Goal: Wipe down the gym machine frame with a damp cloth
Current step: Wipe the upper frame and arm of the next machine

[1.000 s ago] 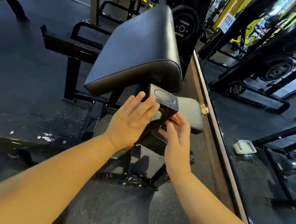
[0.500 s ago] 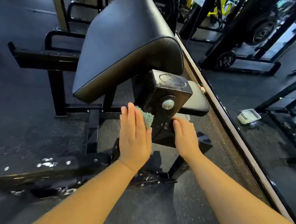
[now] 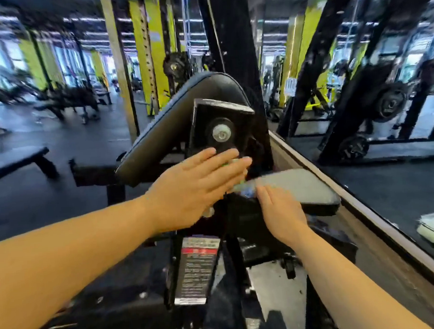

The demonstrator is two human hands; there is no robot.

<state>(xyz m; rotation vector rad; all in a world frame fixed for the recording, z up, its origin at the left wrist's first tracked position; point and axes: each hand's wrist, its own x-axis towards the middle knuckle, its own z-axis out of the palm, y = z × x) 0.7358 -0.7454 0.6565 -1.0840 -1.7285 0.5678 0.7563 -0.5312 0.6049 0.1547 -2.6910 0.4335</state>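
Wiping: left hand (image 3: 199,188) is pressing the cloth (image 3: 229,162) against the frame (image 3: 203,129), fingers straight.
Right hand (image 3: 281,211) is resting open on the frame beside the seat pad (image 3: 298,184).

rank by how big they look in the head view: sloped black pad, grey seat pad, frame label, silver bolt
1. sloped black pad
2. grey seat pad and frame label look about alike; the label sits nearer the camera, so no ranking
3. silver bolt, smallest

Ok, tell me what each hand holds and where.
Left hand presses the green cloth flat against the frame post, no grip. Right hand rests on the frame, holding nothing.
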